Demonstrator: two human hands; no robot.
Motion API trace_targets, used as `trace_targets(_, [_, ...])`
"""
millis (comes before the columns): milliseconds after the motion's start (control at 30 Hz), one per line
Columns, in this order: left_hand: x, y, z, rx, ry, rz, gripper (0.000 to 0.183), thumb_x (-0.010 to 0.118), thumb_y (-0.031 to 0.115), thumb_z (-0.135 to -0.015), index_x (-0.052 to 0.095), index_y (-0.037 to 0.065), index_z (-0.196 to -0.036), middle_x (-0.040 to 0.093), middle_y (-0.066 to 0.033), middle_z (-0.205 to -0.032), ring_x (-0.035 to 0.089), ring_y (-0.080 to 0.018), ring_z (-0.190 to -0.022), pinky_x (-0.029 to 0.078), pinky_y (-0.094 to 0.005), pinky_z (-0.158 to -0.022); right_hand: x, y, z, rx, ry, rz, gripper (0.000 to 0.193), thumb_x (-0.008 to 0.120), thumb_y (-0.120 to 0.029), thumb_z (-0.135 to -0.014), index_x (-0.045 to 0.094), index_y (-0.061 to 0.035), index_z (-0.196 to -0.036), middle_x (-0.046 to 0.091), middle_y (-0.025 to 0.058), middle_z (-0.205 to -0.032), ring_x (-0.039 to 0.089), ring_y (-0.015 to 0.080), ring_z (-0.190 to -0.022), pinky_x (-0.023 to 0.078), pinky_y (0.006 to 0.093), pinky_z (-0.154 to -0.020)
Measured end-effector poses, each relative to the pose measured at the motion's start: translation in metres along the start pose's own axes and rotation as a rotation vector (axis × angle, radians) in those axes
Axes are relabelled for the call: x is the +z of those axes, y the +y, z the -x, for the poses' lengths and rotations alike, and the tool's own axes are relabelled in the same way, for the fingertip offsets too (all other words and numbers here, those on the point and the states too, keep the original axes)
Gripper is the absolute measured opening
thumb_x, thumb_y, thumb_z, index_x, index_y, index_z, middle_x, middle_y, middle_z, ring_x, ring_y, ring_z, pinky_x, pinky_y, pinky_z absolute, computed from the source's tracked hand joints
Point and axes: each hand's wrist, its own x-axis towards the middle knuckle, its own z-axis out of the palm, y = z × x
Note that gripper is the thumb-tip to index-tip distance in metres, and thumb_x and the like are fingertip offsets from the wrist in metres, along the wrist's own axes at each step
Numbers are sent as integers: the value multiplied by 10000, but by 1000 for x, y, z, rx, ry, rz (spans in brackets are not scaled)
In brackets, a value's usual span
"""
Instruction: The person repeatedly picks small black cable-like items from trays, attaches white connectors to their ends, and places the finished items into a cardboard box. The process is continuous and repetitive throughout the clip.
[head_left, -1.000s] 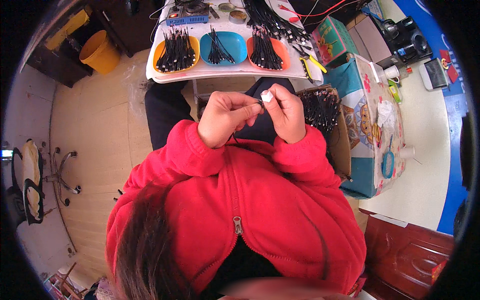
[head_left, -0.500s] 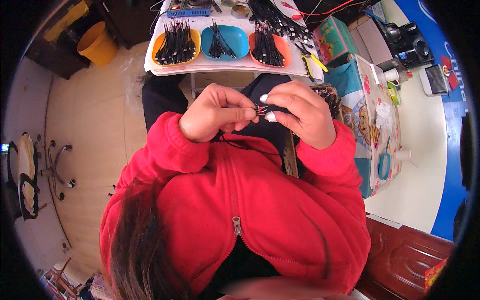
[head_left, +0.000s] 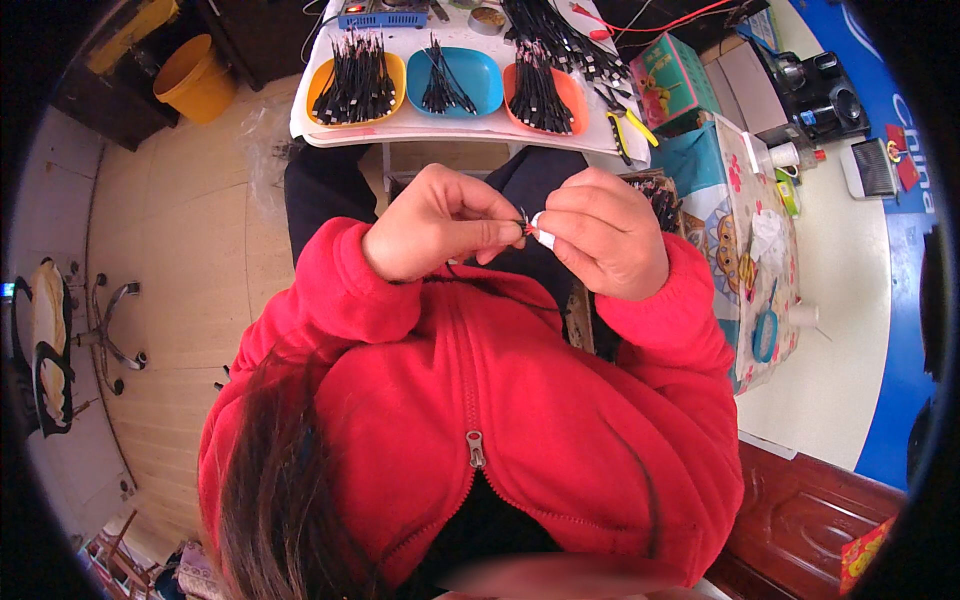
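Wires [head_left: 529,229] bridge both hands [head_left: 432,228] [head_left: 612,235], which pinch facing each other.

White table [head_left: 440,131], yellow tray [head_left: 320,80], blue tray [head_left: 483,72], orange tray [head_left: 571,96], black cable pile [head_left: 565,42]

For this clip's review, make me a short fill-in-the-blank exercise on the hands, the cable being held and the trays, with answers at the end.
1. The left hand pinches a cable in front of a jacket coloured ____.
2. The right hand has fingertips covered in something ____.
3. The blue tray stands in the ____ of the row of three.
4. It holds ____ cables than either neighbouring tray.

Missing words: red; white; middle; fewer.
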Motion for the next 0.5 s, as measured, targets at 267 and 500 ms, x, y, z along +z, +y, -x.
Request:
trace_targets(267, [7,-1,1,988,148,-1258,244,656,-8,-691,631,3,-933,577,-115,-685,590,-300,-587,483,-378,-528,13,1,18,803,-58,-1089,142,634,-129,-886,593,7,-890,603,-1,-874,523,71,-762,431,233,-688])
trace_targets(500, [5,-2,5,706,157,-757,122,660,-16,-761,660,-21,-883,613,-118,-688,599,-258,-585,467,-325,-514,12,-14,19,655,42,-545,176,699,-106,-817,613,-25,-946,612,38,-883,576,129,-784,438,234,-691])
